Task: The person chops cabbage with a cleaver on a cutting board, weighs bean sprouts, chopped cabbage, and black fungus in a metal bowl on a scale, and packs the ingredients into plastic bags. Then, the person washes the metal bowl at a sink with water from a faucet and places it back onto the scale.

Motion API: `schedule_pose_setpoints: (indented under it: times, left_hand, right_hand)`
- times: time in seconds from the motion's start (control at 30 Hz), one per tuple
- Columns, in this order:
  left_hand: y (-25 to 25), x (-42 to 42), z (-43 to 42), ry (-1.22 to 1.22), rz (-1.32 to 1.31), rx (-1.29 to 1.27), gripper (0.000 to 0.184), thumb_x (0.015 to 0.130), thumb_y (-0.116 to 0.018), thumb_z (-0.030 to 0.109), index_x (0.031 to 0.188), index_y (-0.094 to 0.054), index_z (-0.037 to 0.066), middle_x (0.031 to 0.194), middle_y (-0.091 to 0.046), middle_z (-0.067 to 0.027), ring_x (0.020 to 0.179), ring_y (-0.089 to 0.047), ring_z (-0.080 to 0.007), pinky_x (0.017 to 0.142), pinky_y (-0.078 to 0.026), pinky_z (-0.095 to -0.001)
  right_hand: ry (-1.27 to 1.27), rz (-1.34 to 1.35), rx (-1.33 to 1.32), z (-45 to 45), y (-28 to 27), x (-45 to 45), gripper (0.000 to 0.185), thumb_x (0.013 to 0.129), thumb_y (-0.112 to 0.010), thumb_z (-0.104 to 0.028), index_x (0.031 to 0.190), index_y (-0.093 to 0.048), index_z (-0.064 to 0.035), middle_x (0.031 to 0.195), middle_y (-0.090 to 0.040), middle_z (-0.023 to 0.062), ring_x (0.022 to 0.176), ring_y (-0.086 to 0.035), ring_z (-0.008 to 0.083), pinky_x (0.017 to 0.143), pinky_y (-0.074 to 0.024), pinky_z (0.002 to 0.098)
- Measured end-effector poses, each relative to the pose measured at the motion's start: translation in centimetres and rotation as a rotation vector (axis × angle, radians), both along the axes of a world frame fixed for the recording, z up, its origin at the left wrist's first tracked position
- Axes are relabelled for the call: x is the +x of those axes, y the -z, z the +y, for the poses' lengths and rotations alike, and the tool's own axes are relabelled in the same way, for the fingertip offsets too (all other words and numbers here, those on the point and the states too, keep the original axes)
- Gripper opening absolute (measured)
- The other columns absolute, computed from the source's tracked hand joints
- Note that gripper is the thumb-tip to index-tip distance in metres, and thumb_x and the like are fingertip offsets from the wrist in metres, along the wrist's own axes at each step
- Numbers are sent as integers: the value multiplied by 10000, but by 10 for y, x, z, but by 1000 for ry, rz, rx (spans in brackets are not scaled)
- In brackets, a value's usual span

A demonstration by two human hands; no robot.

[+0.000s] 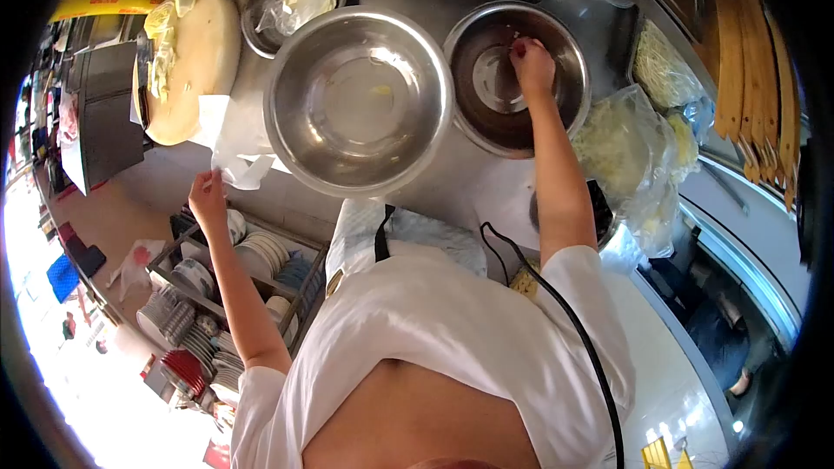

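Observation:
My left hand (207, 198) is closed at the fingertips on the lower edge of a thin white sheet (241, 170), paper or plastic, that hangs at the counter's near edge. Inside the right steel bowl (573, 61) is my right hand (533, 68), its fingers pinched together. A small reddish bit shows at the fingertips, too small to name. Beside that bowl sits a larger steel bowl (300, 143) with a small yellowish scrap (380, 89) on its inner surface.
A round cutting board (208, 52) with shredded pale vegetable (162, 56) lies at the left. Behind stands a smaller bowl (261, 30) holding a plastic bag (306, 2). Bagged vegetables (621, 143) are at the right. Crates of dishes (261, 252) stand below left.

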State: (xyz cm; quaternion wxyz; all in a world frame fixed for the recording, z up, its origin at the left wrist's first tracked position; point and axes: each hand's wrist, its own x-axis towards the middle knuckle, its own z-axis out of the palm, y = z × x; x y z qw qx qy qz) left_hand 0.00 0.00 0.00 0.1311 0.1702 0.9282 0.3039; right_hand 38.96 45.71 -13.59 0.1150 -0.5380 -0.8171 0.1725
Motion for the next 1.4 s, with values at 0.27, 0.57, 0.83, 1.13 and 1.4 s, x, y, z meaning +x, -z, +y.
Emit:
schedule_pose_setpoints:
  times: [0.27,0.57,0.83,1.13,1.4]
  left_hand:
    - [3,-10,16,46,-25,194,202,829,-603,158,722,-487,31,587,-457,25,538,-415,-51,481,-348,-209]
    - [-17,-46,12,48,-59,378,243,768,-595,36,652,-382,53,604,-345,37,564,-306,-62,510,-284,-212]
    - [-36,-47,4,39,-152,536,187,791,-466,-26,955,-555,-7,729,-592,-45,574,-467,-64,509,-377,-208]
    - [-7,-56,4,94,-18,360,191,780,-583,184,835,-564,2,610,-512,-116,553,-472,-165,559,-413,-299]
    - [6,-46,0,213,128,206,171,706,-607,167,763,-580,8,793,-529,-154,725,-538,-332,650,-437,-381]
  right_hand:
    - [149,583,-203,-72,-119,-14,92,783,-640,-65,872,-633,-43,786,-646,44,713,-602,111,660,-459,232]
    - [-420,623,-92,-193,-197,-133,118,736,-634,13,829,-602,-52,806,-625,53,705,-630,144,624,-476,242]
    - [-411,539,-17,-216,-192,-147,133,735,-634,-12,849,-600,-70,809,-627,46,713,-629,160,640,-475,263]
    - [-437,97,32,-194,-144,-127,173,816,-578,-131,964,-623,-55,1098,-589,102,1006,-557,286,823,-444,359]
    - [41,-125,94,-180,-113,-97,506,769,-634,-202,1205,-428,-50,1147,-544,186,1056,-526,322,882,-412,420]
